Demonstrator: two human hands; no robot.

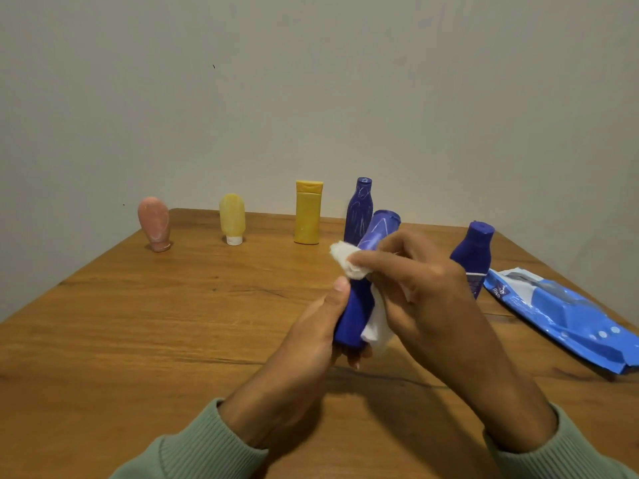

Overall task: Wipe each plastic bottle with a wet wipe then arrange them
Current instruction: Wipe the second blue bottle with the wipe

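Over the middle of the table (173,323), the left hand (311,326) grips the tilted blue bottle (356,305) low down while the right hand (422,288) pinches the wet wipe (345,259) against its neck. A hard rub could slip it loose, or knock the scribbled bottle (359,209) standing just behind, toward the far edge.

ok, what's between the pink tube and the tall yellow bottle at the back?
Head view: a pale yellow tube standing on its white cap, apart from the pink tube and the tall yellow bottle; otherwise bare table.

Left hand (311,326) gripping blue bottle (359,305), right hand (425,292) pressing wipe (349,261) on it
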